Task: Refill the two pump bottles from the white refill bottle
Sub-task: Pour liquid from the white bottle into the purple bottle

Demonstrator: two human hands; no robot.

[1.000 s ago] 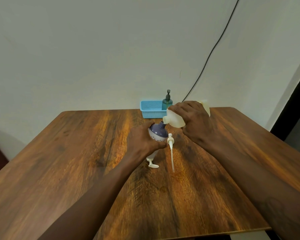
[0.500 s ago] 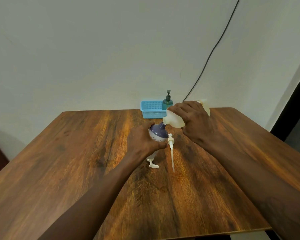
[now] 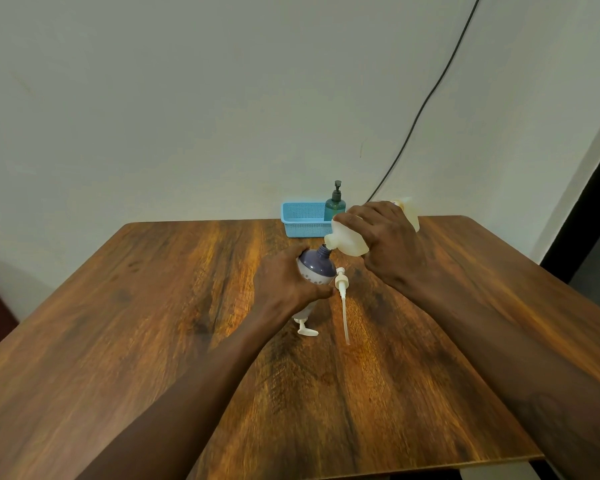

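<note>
Wooden table [image 3: 125, 341] fills the view, pale wall behind. Left of centre, the left hand [image 3: 284, 285] wraps its fingers around the purple bottle [image 3: 316, 270], gripping the body from the left side; bottle stands on the table, neck open and pointing up and slightly right. A small white piece [image 3: 307, 331] lies on the table just below that hand, touching or nearly touching the bottle's base; cannot tell which. Just right of the bottle, the white pump with its long tube [image 3: 343, 299] lies flat on the wood, tube running toward the camera. At the back edge, a blue basket [image 3: 302, 220] holds a green pump bottle [image 3: 334, 206], upright, in its right end. Right of centre, the right hand [image 3: 388, 244] is closed over the top of the white refill bottle [image 3: 347, 239], which is tipped over toward the left, its mouth meeting the purple bottle's open neck. Liquid flow too small to make out. A black cable [image 3: 426, 102] runs down the wall behind the right hand.
</note>
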